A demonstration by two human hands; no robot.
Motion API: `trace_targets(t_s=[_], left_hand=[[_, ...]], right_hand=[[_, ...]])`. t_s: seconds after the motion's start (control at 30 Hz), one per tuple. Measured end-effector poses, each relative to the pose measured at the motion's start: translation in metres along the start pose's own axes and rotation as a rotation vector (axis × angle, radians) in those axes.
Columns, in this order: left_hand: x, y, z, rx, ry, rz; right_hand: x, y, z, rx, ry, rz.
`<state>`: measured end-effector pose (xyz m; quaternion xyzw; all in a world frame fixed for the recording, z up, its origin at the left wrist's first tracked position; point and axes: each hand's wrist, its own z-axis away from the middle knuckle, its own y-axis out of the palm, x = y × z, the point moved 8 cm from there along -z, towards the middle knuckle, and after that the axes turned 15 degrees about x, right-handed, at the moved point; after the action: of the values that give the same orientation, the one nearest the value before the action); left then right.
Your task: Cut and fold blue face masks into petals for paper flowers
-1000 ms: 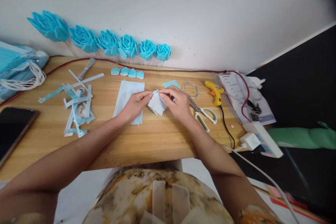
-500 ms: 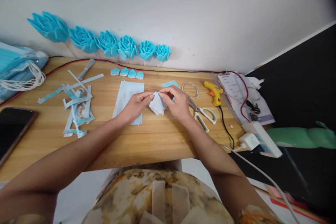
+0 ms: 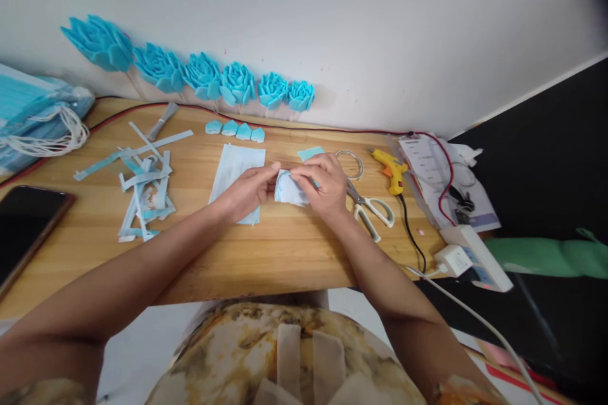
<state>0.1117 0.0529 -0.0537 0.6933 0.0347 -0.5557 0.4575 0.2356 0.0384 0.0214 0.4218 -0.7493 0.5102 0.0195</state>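
Between my two hands is a small white and pale-blue piece of face-mask fabric (image 3: 291, 190), raised over the table. My left hand (image 3: 249, 192) is closed at its left edge, fingers curled beneath. The thumb and fingers of my right hand (image 3: 327, 186) pinch its upper right part. Partly under my left hand lies a flat pale-blue mask sheet (image 3: 235, 168). A blue fabric piece (image 3: 311, 152) lies just beyond my right hand. White-handled scissors (image 3: 368, 205) and a ring of tape or wire (image 3: 354, 163) are to its right.
Several blue fabric roses (image 3: 204, 74) stand along the wall, with several folded petals (image 3: 244, 131) before them. Cut strips (image 3: 142, 180), a phone (image 3: 28, 228) and bagged masks (image 3: 38, 114) are left. A yellow glue gun (image 3: 392, 171), papers (image 3: 422, 158) and a power strip (image 3: 479, 256) are right.
The fabric piece has turned between my hands and its lower end has swung to the right. My left thumb has moved slightly up, and my right fingers have shifted along the piece.
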Motion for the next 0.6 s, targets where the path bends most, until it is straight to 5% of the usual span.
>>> trace_targets(t_s=[0.33, 0.47, 0.6], left_hand=[[-0.008, -0.015, 0.003, -0.166, 0.047, -0.105], [-0.009, -0.028, 0.005, -0.262, 0.070, -0.104], [-0.010, -0.022, 0.004, -0.210, 0.061, -0.188]], right_hand=[[0.003, -0.004, -0.003, 0.112, -0.052, -0.231], [-0.016, -0.004, 0.003, 0.153, 0.049, -0.432], [-0.023, 0.004, 0.004, 0.202, 0.131, -0.518]])
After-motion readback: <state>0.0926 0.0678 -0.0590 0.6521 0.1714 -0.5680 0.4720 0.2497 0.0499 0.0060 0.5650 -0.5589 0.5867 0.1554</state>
